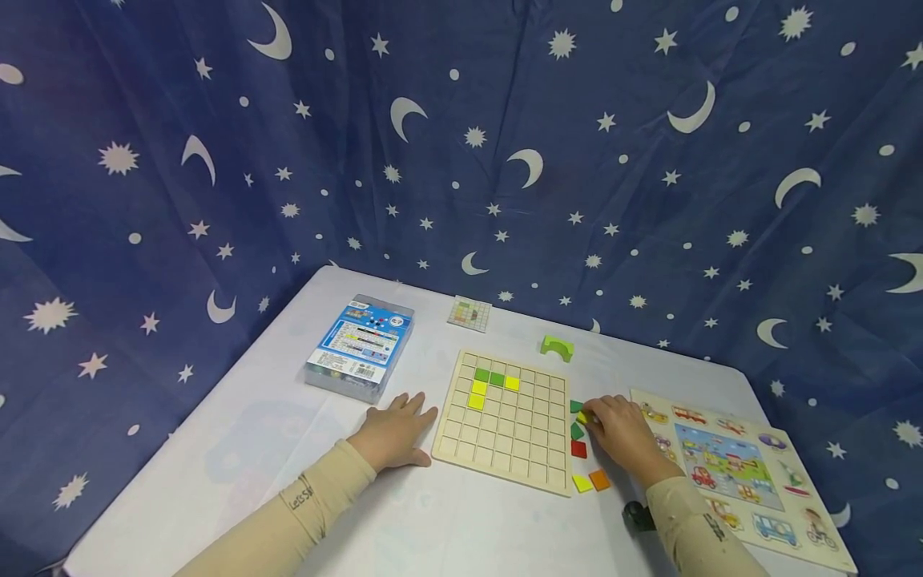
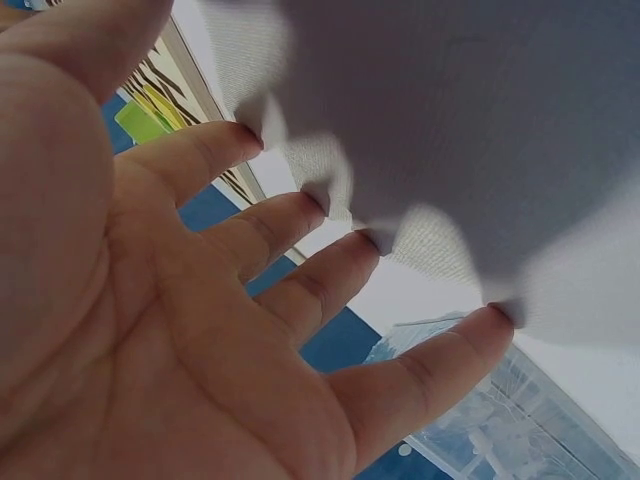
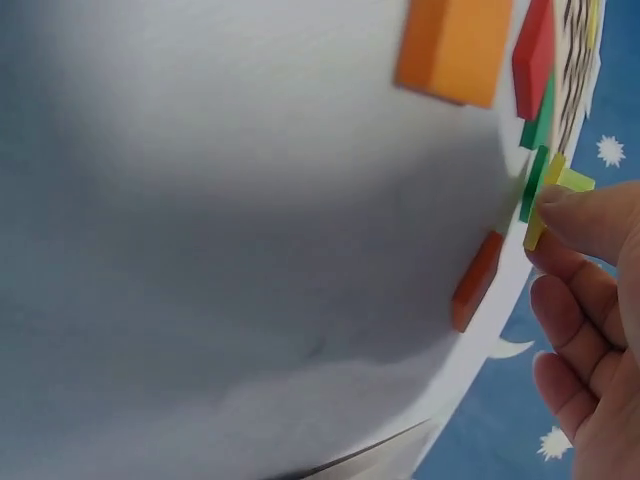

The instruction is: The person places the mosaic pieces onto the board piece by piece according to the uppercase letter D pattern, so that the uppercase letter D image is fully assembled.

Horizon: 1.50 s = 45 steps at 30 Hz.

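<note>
My right hand (image 1: 622,431) pinches a yellow square tile (image 3: 540,222) between thumb and fingers, just off the right edge of a wooden grid board (image 1: 497,473). Close around it lie a green tile (image 1: 577,432), a red tile (image 1: 578,449) and an orange tile (image 1: 599,480). In the right wrist view another orange-red tile (image 3: 477,283) lies below the fingers. On the board sit green tiles (image 1: 497,379) and yellow tiles (image 1: 477,401) in its upper left part. My left hand (image 1: 395,431) rests on the white table, fingers spread, beside the board's left edge.
A clear plastic box with a blue label (image 1: 360,344) lies at the left. Behind the board are a small pattern card (image 1: 469,314) and a green arch block (image 1: 558,348). A vehicle picture puzzle (image 1: 735,473) lies at the right, and a dark object (image 1: 638,517) is by the right sleeve.
</note>
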{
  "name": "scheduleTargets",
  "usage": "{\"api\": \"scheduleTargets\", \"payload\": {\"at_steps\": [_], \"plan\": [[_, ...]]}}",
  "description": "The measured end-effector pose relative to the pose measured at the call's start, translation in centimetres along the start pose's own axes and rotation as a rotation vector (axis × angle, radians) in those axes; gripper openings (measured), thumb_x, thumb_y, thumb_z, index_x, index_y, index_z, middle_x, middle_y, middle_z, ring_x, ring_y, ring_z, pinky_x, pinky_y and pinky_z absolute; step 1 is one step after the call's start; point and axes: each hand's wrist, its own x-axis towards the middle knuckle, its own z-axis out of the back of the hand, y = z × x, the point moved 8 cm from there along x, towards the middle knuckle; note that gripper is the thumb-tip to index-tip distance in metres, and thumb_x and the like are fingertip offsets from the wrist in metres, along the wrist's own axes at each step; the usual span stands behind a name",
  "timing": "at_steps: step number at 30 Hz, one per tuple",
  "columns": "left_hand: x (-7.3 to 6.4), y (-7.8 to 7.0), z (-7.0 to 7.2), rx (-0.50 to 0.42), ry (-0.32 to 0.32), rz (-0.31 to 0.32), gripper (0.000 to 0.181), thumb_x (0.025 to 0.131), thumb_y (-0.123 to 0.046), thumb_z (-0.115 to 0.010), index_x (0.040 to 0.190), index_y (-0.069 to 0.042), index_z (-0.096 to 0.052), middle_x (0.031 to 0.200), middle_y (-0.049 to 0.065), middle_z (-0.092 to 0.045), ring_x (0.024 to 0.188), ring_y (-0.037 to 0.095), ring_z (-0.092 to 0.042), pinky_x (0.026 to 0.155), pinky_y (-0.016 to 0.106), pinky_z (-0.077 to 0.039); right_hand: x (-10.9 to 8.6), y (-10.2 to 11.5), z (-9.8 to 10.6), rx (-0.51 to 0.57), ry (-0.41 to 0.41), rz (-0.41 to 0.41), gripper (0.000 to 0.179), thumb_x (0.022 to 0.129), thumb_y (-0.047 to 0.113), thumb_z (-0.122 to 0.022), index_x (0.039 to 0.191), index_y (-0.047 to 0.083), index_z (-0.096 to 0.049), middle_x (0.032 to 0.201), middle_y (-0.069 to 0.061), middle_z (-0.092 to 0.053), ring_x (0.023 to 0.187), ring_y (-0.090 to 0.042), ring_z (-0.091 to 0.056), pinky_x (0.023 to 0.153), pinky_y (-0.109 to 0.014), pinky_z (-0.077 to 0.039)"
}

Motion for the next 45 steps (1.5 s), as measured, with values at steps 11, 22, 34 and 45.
{"api": "scheduleTargets", "payload": {"at_steps": [11, 22, 34, 45], "plan": [[0.1, 0.5, -0.2, -0.009, 0.006, 0.011, 0.082, 0.076, -0.049, -0.079, 0.145, -0.013, -0.051, 0.155, 0.018, -0.038, 0.143, 0.044, -0.033, 0.097, 0.075, -0.036, 0.9, 6.4, 1.2, 0.029, -0.082, 0.212, 0.023, 0.083, 0.012, -0.08, 0.105, 0.013, -0.071, 0.102, 0.0, -0.07, 0.097, -0.022, -0.061, 0.089, -0.045, -0.047], [0.1, 0.5, -0.3, 0.0, 0.009, 0.011, 0.082, 0.077, -0.049, -0.078, 0.146, -0.014, -0.05, 0.156, 0.017, -0.037, 0.143, 0.043, -0.032, 0.097, 0.074, -0.037, 2.0, 15.9, 0.3, 0.023, -0.132, 0.447, 0.017, 0.084, 0.016, -0.079, 0.101, 0.016, -0.074, 0.1, 0.004, -0.07, 0.096, -0.017, -0.06, 0.091, -0.038, -0.048], [-0.1, -0.1, 0.1, 0.002, 0.014, 0.007, 0.081, 0.078, -0.048, -0.078, 0.146, -0.014, -0.05, 0.156, 0.016, -0.038, 0.143, 0.042, -0.033, 0.098, 0.073, -0.038, 2.6, 19.3, -0.3, -0.067, -0.124, 0.499, 0.01, 0.091, 0.022, -0.073, 0.099, 0.019, -0.076, 0.099, 0.007, -0.07, 0.097, -0.015, -0.059, 0.09, -0.035, -0.047], [-0.2, -0.1, 0.2, 0.015, 0.007, 0.003, 0.081, 0.077, -0.049, -0.078, 0.145, -0.014, -0.051, 0.156, 0.016, -0.038, 0.143, 0.042, -0.034, 0.097, 0.073, -0.038, 2.7, 19.7, -0.4, -0.134, -0.125, 0.463, 0.007, 0.091, 0.023, -0.072, 0.095, 0.019, -0.077, 0.098, 0.005, -0.071, 0.098, -0.017, -0.06, 0.091, -0.037, -0.047]]}}
